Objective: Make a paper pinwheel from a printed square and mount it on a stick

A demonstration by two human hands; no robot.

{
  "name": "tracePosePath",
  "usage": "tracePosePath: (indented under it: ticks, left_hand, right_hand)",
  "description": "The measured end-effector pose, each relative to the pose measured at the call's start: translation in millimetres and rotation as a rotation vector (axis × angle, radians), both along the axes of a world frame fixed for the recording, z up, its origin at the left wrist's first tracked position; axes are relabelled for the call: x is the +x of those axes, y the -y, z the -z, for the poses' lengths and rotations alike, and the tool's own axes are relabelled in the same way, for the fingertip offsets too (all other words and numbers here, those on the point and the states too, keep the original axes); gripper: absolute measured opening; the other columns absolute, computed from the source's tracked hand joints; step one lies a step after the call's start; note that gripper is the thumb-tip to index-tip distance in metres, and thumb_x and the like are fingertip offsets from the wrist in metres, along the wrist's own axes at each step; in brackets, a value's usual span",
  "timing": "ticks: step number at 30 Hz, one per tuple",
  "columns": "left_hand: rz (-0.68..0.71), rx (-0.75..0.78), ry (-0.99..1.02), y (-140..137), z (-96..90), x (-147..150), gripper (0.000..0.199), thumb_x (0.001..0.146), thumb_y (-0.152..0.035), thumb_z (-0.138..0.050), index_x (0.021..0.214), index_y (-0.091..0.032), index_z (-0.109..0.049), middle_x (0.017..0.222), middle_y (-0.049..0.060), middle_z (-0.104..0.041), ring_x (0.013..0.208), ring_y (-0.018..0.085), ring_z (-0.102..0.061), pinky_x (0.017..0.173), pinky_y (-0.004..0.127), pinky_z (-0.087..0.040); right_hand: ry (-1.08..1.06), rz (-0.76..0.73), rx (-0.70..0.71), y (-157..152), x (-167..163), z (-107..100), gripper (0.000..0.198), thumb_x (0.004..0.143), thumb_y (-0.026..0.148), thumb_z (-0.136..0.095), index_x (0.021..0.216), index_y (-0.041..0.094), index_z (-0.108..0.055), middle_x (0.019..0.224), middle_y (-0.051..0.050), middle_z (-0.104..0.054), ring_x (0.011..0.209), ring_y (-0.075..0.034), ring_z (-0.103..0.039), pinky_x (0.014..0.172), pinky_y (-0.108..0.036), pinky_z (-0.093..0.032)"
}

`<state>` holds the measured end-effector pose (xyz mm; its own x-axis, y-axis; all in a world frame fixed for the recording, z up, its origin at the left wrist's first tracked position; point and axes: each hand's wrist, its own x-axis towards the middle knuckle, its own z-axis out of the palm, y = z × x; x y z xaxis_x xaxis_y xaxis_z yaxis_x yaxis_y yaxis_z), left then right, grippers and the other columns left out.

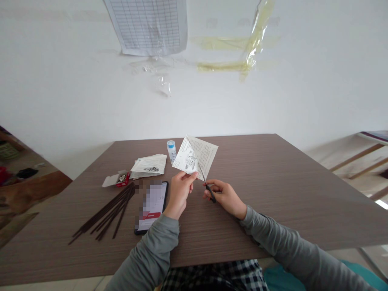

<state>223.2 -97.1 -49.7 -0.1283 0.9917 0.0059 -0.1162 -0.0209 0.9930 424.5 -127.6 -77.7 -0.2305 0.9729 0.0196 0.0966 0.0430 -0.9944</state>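
A printed sheet of paper with a small black drawing is raised above the table's middle. My left hand pinches its lower edge between thumb and fingers. In my right hand is a pair of scissors, the fingers closed round the dark handles. The thin blades point up and to the left across the paper, along a line between its left and right portions. Whether the blades are apart or together I cannot tell.
Left on the table lie a phone, several dark thin sticks, a small red box of metal bits and a stack of printed papers. A clear bottle with a blue band stands behind. A white wall borders the back.
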Motion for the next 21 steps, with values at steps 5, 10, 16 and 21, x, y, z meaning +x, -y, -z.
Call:
tracePosePath:
  ticks: [5, 10, 16, 21]
  left_hand:
    - [-0.001, 0.016, 0.007, -0.6, 1.2, -0.4, 0.050, 0.064, -0.064, -0.108, 0.070, -0.022, -0.080, 0.057, -0.001, -0.066, 0.049, 0.011, -0.047, 0.049, 0.026, -0.028]
    - [0.007, 0.022, -0.001, 0.1, 0.2, -0.3, 0.052, 0.065, -0.067, -0.107, 0.069, -0.022, -0.080, 0.058, 0.000, -0.067, 0.049, 0.011, -0.047, 0.049, 0.026, -0.029]
    - [-0.001, 0.014, 0.003, 1.3, -0.9, 0.1, 0.052, 0.065, -0.066, -0.108, 0.068, -0.022, -0.079, 0.055, -0.003, -0.062, 0.050, 0.011, -0.048, 0.050, 0.026, -0.029]
    - [-0.014, 0.002, -0.005, 0.9, 0.7, -0.7, 0.051, 0.067, -0.064, -0.109, 0.069, -0.023, -0.079, 0.055, -0.003, -0.061, 0.050, 0.012, -0.050, 0.050, 0.025, -0.029]
  right_hand:
    - [0.001, -0.001, 0.013, -1.3, 0.0, 4.2, 0.062, 0.084, 0.080, -0.106, 0.116, 0.028, -0.091, 0.081, -0.006, -0.086, 0.078, -0.032, -0.080, 0.081, -0.049, -0.070]
    - [-0.010, 0.011, 0.008, -0.2, -1.0, 2.4, 0.058, 0.084, 0.077, -0.107, 0.113, 0.029, -0.091, 0.080, -0.005, -0.085, 0.076, -0.032, -0.079, 0.081, -0.048, -0.069]
    - [-0.011, 0.014, -0.018, 2.9, -3.6, -5.6, 0.062, 0.077, 0.083, -0.109, 0.107, 0.033, -0.089, 0.077, -0.004, -0.085, 0.078, -0.035, -0.080, 0.081, -0.051, -0.068]
    - [-0.011, 0.008, -0.020, 1.0, -3.7, -3.6, 0.065, 0.077, 0.083, -0.108, 0.109, 0.030, -0.088, 0.080, -0.006, -0.088, 0.077, -0.033, -0.080, 0.083, -0.050, -0.068]
